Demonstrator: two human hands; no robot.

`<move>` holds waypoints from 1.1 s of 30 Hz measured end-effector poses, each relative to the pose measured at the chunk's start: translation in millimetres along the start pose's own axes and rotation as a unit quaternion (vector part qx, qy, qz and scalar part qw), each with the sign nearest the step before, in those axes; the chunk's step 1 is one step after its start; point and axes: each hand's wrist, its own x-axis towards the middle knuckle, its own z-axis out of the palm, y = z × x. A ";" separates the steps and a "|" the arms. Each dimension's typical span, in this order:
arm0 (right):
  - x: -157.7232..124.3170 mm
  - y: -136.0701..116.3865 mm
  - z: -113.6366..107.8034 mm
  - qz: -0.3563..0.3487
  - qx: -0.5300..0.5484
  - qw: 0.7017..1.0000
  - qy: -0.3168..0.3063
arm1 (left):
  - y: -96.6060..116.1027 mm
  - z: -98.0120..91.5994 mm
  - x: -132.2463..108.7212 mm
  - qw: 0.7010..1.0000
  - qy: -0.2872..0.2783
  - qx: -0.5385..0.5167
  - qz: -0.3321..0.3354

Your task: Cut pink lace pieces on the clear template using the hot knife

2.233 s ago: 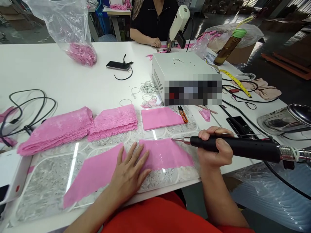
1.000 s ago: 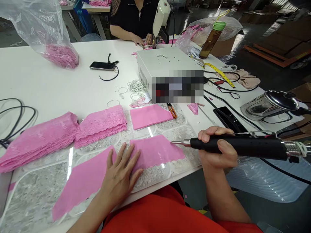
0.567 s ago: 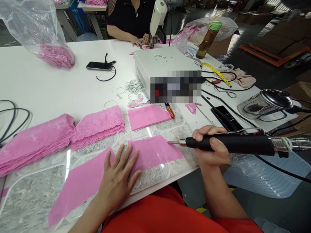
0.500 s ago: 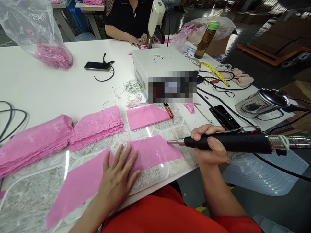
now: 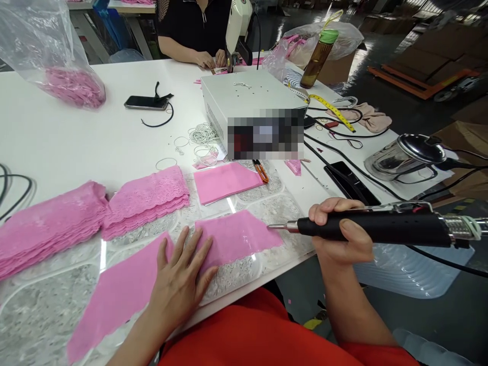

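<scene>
My left hand (image 5: 181, 277) lies flat with fingers spread, pressing on two pink fabric pieces. Under its fingertips is the left edge of the right pink piece (image 5: 238, 236); the left pink piece (image 5: 114, 292) reaches out from beneath the hand. My right hand (image 5: 339, 234) is wrapped round a handheld ultrasonic welder (image 5: 385, 226), black, with a slim metal tip pointing left. The tip is at the slanted right edge of the right piece; whether it touches the cloth I cannot tell. A stack of plain pink pieces (image 5: 226, 182) lies just behind.
Scalloped pink stacks (image 5: 141, 201) lie at left. A grey box unit (image 5: 251, 91) stands behind, near orange snips (image 5: 261, 172) and pale elastic loops (image 5: 204, 133). Cables, a phone (image 5: 348, 183) and a metal mug (image 5: 400, 157) are at right. A co-worker's hands (image 5: 206, 59) are across the table.
The welder and my right hand have moved slightly right, the tip sliding down along the slanted edge. My left hand stays on the cloth. The whole view has shifted a little.
</scene>
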 end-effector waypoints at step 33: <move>-2.1 -19.3 -14.9 0.000 -0.052 0.999 -0.003 | 0.5 -0.5 -2.8 1.000 0.003 0.022 0.010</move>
